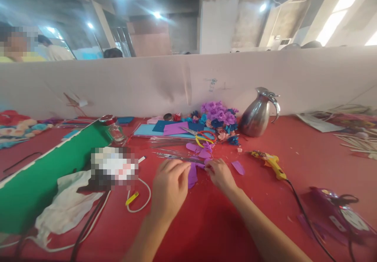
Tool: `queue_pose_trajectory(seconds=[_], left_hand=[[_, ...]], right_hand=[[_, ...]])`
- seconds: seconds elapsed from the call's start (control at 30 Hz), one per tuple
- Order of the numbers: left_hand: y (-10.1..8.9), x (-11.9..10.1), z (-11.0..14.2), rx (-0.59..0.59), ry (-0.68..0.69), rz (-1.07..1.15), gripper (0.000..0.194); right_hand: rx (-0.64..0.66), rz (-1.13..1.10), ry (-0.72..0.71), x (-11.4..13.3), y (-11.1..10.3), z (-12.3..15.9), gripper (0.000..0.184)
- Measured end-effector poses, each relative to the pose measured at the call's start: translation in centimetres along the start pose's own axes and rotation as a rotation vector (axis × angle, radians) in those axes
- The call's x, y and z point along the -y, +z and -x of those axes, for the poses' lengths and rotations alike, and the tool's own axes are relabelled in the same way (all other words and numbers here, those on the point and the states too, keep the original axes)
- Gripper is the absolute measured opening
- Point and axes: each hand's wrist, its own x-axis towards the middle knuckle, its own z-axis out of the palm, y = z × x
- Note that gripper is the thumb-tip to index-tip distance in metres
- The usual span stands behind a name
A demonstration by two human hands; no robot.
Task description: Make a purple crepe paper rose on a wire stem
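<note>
Above the red tabletop, my left hand is closed with thumb and fingertips together; what it pinches, if anything, is too small to make out. Close by on the right, my right hand has its fingers closed on a purple petal, partly covered by the fingertips. Thin wires lie just beyond both hands. Purple sheet pieces rest between the hands, and a loose purple petal lies right of them. Scissors with yellow and red handles lie farther back.
Purple, blue and pink flowers are heaped beside a steel jug. A yellow glue gun and a purple power strip with cords lie right. A green panel, a glass jar and white cloth are left.
</note>
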Motion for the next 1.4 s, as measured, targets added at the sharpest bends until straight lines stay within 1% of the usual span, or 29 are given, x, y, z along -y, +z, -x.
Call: queue_pose_trajectory(seconds=[0.03,0.1,0.13,0.17,0.27,0.33,0.4,0.47,0.53,0.57,0.63,0.7,0.73,0.8,0.87,0.97,1.1,1.2,1.33,1.4], left_hand=[[0.8,0.0,-0.8,0.058,0.015,-0.086,0.007],[2.5,0.4,-2.7,0.159,0.04,-0.266,0.025],[3.3,0.8,-3.5,0.186,0.044,-0.322,0.03],[4.0,1.3,-4.2,0.182,0.026,-0.318,0.032],[5.1,3.2,-5.2,0.17,-0.021,-0.138,0.039],[5.2,4.5,-5.2,0.207,-0.013,-0.126,0.037],[5.0,5.3,-5.0,0.232,0.03,-0.203,0.026],[4.7,5.6,-4.8,0.241,0.025,-0.276,0.013],[4.5,5.4,-4.7,0.244,-0.065,-0.3,0.003],[4.4,5.2,-4.7,0.242,-0.122,-0.29,0.001],[4.3,4.9,-4.7,0.229,-0.212,-0.251,0.007],[4.2,4.7,-4.7,0.222,-0.25,-0.22,0.011],[4.2,4.6,-4.6,0.228,-0.256,-0.217,0.013],[4.2,4.6,-4.5,0.262,-0.268,-0.224,0.014],[4.2,4.5,-4.4,0.3,-0.285,-0.233,0.014],[4.2,4.4,-4.3,0.338,-0.313,-0.237,0.015],[4.2,4.1,-4.2,0.33,-0.318,-0.238,0.015],[4.4,3.6,-4.1,0.332,-0.327,-0.245,0.016],[4.7,3.0,-3.8,0.34,-0.365,-0.226,0.016],[4.8,3.0,-3.7,0.335,-0.35,-0.206,0.019]], right_hand=[[-0.018,-0.025,0.011,-0.3,-0.1,0.0,0.018],[-0.047,-0.065,0.033,-0.7,-0.3,-0.1,0.017],[-0.059,-0.086,0.041,-0.8,-0.4,-0.1,0.017],[-0.072,-0.117,0.047,-0.8,-0.4,-0.2,0.018],[-0.103,-0.278,0.071,-0.6,-0.4,-0.3,0.019],[-0.099,-0.393,0.103,-0.4,-0.3,-0.4,0.019],[-0.068,-0.49,0.146,-0.2,0.0,-0.5,0.018],[-0.034,-0.62,0.195,0.0,0.2,-0.6,0.019],[-0.018,-0.765,0.264,0.3,0.1,-0.6,0.026],[-0.015,-0.83,0.3,0.6,0.0,-0.5,0.03],[0.005,-0.934,0.358,1.2,-0.3,-0.4,0.034],[0.053,-1.005,0.364,1.8,-0.6,-0.3,0.04],[0.076,-1.027,0.358,2.0,-0.7,-0.2,0.042],[0.101,-1.047,0.353,2.2,-0.7,-0.1,0.036],[0.094,-1.043,0.366,2.2,-0.5,0.0,0.03],[0.076,-1.036,0.394,2.2,-0.4,0.0,0.032],[0.063,-1.06,0.351,2.4,-0.4,0.0,0.029],[0.049,-1.015,0.344,2.3,-0.3,0.0,0.02],[0.024,-0.982,0.377,2.0,-0.1,0.0,0.023],[0.037,-0.987,0.369,1.9,-0.2,0.0,0.026]])
